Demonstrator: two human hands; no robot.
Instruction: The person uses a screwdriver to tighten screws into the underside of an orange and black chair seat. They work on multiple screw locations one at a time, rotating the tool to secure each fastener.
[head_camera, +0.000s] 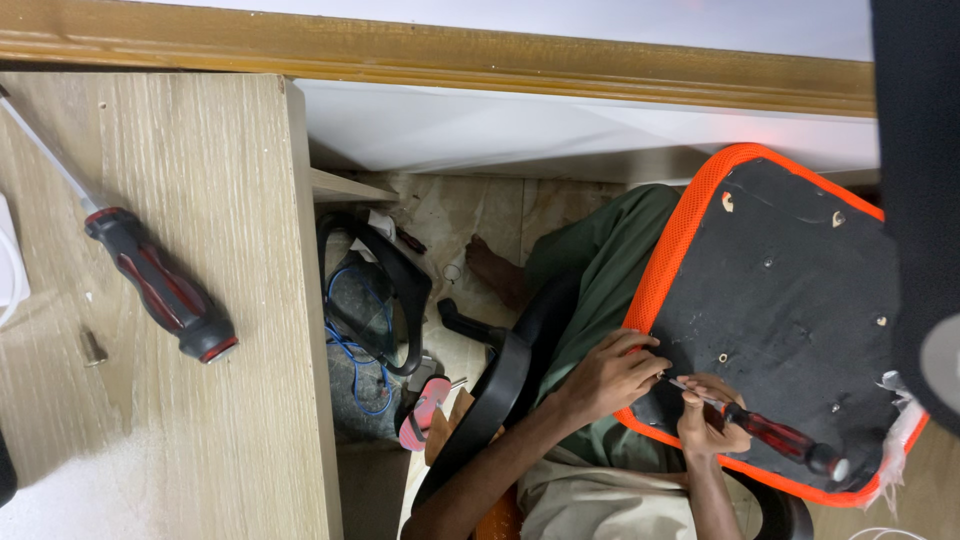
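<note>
A chair seat (790, 300) with an orange mesh rim and a black underside full of screw holes rests tilted on my lap. My right hand (712, 420) grips a red-and-black screwdriver (775, 435) whose tip points at the seat's lower left part. My left hand (610, 375) pinches the spot at the screwdriver's tip, fingers pressed on the black underside; what it holds there is too small to tell. A black curved armrest (495, 395) lies under my left forearm.
A wooden desk top (150, 300) at left carries a second red-and-black screwdriver (160, 285) and a small metal bit (92, 348). On the floor below lie a black chair part (385, 270), blue wire (350, 340), a red sandal (425, 410) and my bare foot (495, 270).
</note>
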